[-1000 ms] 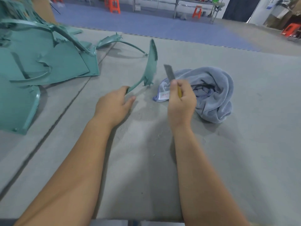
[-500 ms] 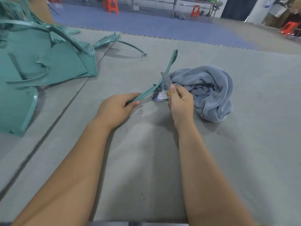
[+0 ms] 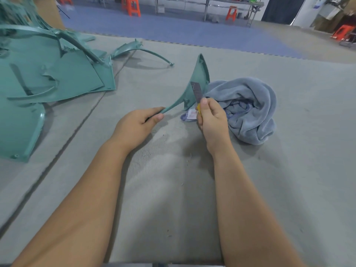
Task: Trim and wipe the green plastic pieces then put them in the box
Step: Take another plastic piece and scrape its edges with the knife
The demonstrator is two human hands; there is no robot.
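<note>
Head view: single wide-angle camera worn on the person's head, facing forward and down.

It looks from above and behind both forearms onto a grey mat, close enough that the arms fill the lower frame. Landmark: grey towel, right of centre. The green plastic pile lies far left of it; orange stools and blue flooring stand well beyond it. No second view shares the scene.

Teal-green plastic piece; grey blade above the thumb, yellow handle (barely showing) between the fingers; grey-blue towel; grey mat.
</note>
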